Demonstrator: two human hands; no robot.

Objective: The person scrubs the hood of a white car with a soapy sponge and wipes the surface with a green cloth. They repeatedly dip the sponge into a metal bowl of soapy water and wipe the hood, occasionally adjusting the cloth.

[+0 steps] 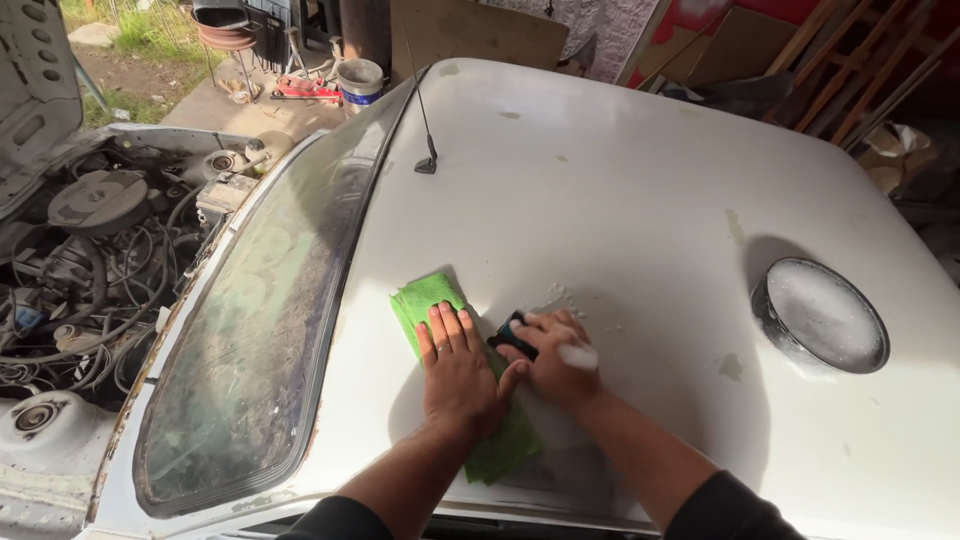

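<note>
The white car roof (640, 180) carries a soapy basin (822, 315) at three o'clock and a soft, limp green microfibre cloth (425, 300) at centre. The left hand (458, 370) lies open and flat on it. The right hand (552, 358), foam-covered, curls closed around a small dark block (512, 335), probably slippery, best pinched by its sides.

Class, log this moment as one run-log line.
left hand: flat on green cloth | right hand: grips dark block | car roof: soapy

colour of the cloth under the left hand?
Bright green. The cloth lies flat on the white car roof under the left hand; head view shows it.
</note>
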